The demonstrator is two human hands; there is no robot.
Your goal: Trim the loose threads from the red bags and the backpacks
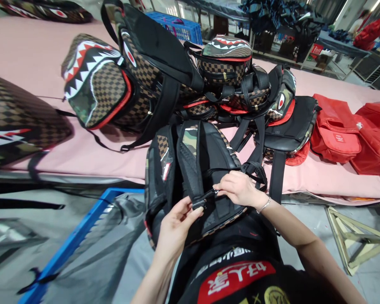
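Note:
A black-backed backpack (213, 158) with brown checkered trim leans against the table edge in front of me, its straps facing up. My left hand (181, 217) pinches the lower end of a padded shoulder strap (190, 169), where a dark buckle shows between thumb and fingers. Just to the right, my right hand (236, 188) is closed in a pinch beside that buckle, on what seems to be a thin black webbing strap; a small shiny bit shows at its fingertips. A looped bundle of black webbing (256, 171) lies beyond my right hand.
Several checkered shark-mouth backpacks (109, 88) are heaped on the pink table (41, 40). Red bags (337, 126) lie at the right. Below left stands a blue-rimmed crate (72, 247) with grey sheeting; a pale wooden frame (357, 240) is on the floor at right.

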